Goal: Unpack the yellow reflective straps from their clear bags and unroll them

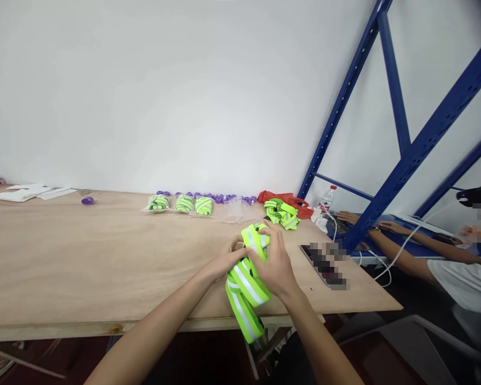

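Observation:
A bundle of neon green straps with silver reflective stripes (246, 283) is held between my hands above the table's front edge, its loops hanging below the edge. My left hand (224, 260) is closed on the bundle's left side, the thumb across it. On the right side, my right hand (276, 262) has its fingers wrapped round the upper folds. Farther back lie three clear bags of folded green straps (203, 206) in a row. Beyond my right hand, loose green straps (282, 214) rest against a red plastic bag (284, 199).
Purple rings (220, 198) line the back of the wooden table (84, 256), near empty clear bags (234, 211). A phone (323, 267) lies on the right. White papers (28, 192) are at the far left. Past the blue rack (425, 128) sits another person (465, 278), arms on a table.

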A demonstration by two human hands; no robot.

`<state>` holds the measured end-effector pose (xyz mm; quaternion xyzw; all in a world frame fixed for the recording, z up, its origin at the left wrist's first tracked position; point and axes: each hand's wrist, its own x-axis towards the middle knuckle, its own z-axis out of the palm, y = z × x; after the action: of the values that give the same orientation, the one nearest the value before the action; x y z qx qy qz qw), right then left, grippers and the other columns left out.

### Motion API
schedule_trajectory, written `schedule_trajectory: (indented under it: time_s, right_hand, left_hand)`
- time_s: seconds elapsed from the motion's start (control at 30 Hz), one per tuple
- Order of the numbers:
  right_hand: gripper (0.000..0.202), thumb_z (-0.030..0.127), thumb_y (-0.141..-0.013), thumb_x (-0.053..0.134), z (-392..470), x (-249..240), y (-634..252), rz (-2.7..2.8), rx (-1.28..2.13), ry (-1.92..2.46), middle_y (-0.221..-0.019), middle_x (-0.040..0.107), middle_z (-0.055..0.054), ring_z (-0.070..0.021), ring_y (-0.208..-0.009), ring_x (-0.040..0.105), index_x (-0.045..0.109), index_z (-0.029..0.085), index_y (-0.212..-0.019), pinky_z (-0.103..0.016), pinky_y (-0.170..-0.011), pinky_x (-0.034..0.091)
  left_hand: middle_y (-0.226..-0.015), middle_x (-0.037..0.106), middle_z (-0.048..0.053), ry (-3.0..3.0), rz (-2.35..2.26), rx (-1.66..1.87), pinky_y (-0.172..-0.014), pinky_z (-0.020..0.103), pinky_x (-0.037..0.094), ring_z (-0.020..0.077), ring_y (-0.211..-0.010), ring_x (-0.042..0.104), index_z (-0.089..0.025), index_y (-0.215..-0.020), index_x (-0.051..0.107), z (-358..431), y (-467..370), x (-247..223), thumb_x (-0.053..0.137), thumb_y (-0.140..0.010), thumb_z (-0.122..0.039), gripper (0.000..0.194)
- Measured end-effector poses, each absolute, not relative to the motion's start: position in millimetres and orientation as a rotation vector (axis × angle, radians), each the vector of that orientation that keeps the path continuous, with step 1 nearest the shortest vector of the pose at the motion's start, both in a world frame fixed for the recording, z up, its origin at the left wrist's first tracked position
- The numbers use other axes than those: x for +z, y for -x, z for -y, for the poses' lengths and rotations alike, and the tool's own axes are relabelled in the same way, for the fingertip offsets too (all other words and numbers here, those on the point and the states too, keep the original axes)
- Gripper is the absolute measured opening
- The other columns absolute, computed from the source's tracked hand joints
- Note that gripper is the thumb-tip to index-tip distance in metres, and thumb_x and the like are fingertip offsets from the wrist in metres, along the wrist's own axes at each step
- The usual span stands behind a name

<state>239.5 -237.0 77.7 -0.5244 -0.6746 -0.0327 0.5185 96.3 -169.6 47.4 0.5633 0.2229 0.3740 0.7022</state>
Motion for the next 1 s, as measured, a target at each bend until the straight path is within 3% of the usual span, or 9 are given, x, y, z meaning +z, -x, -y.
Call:
schedule_trajectory:
  time_s: [0.07,0.2,0.3,0.4,0.5,0.73,0.87,1.0]
  right_hand:
    - [0.045,0.032,-0.087,0.065,241,70,-237,1.656,-0.009,1.312,-0.152,0.039,-0.019,-0.0326,-0.144,0.037,0.043,0.022,-0.125,-0.051,-0.110,0.042]
    - [0.050,0.018,-0.087,0.059,235,61,-244,1.747,0.089,1.311,-0.159,0.028,-0.019,-0.0293,-0.149,0.032,0.038,0.023,-0.132,-0.048,-0.112,0.042]
    - [0.051,0.011,-0.084,0.055,226,58,-253,1.729,0.086,1.282,-0.158,0.030,-0.018,-0.0287,-0.144,0.039,0.041,0.023,-0.131,-0.047,-0.107,0.047]
    - [0.043,0.007,-0.083,0.050,216,53,-262,1.650,-0.017,1.246,-0.154,0.036,-0.020,-0.0286,-0.140,0.044,0.045,0.021,-0.123,-0.047,-0.104,0.050]
    - [0.037,0.005,-0.083,0.046,207,46,-269,1.652,-0.172,1.256,-0.150,0.041,-0.019,-0.0303,-0.142,0.042,0.053,0.020,-0.116,-0.052,-0.107,0.047]
    - [0.047,0.004,-0.085,0.053,201,38,-270,2.125,-0.504,1.114,-0.152,0.048,-0.004,-0.0319,-0.149,0.030,0.067,0.035,-0.117,-0.063,-0.117,0.030]
    - [0.030,0.012,-0.088,0.054,202,46,-270,2.208,-0.418,1.140,-0.148,0.053,-0.009,-0.0319,-0.146,0.036,0.071,0.027,-0.109,-0.060,-0.115,0.035]
    - [0.018,0.021,-0.093,0.057,200,46,-264,2.049,-0.387,1.228,-0.143,0.057,-0.010,-0.0329,-0.140,0.044,0.074,0.025,-0.086,-0.059,-0.113,0.038]
  left_hand:
    - [-0.107,0.073,0.007,-1.215,-0.545,0.871,-0.082,0.032,0.052,0.0248,-0.096,0.068,-0.017,-0.119,0.064,168,-99,46,0.076,-0.068,-0.029,0.054]
    - [-0.101,0.073,0.006,-1.184,-0.564,0.837,-0.073,0.029,0.050,0.0225,-0.088,0.068,-0.016,-0.114,0.067,164,-100,42,0.074,-0.067,-0.031,0.050]
    - [-0.089,0.072,0.002,-1.171,-0.571,0.784,-0.065,0.025,0.047,0.0182,-0.076,0.065,-0.015,-0.104,0.069,159,-96,39,0.075,-0.065,-0.031,0.042]
    - [-0.066,0.065,0.000,-1.143,-0.615,0.694,-0.054,0.025,0.041,0.0145,-0.057,0.056,-0.015,-0.079,0.068,151,-89,34,0.068,-0.071,-0.035,0.022]
    - [-0.058,0.062,0.001,-1.118,-0.657,0.617,-0.051,0.027,0.040,0.0156,-0.052,0.053,-0.016,-0.067,0.064,144,-83,31,0.062,-0.076,-0.040,0.025]
    - [-0.080,0.071,0.003,-1.155,-0.671,0.693,-0.069,0.030,0.049,0.0218,-0.076,0.063,-0.016,-0.087,0.069,136,-79,28,0.061,-0.082,-0.044,0.029]
    - [-0.071,0.065,0.000,-1.203,-0.729,0.785,-0.062,0.028,0.044,0.0179,-0.068,0.057,-0.017,-0.079,0.065,133,-80,20,0.063,-0.082,-0.046,0.029]
    - [-0.082,0.068,0.001,-1.272,-0.740,0.852,-0.065,0.027,0.045,0.0187,-0.074,0.059,-0.016,-0.089,0.069,132,-82,13,0.064,-0.083,-0.050,0.035]
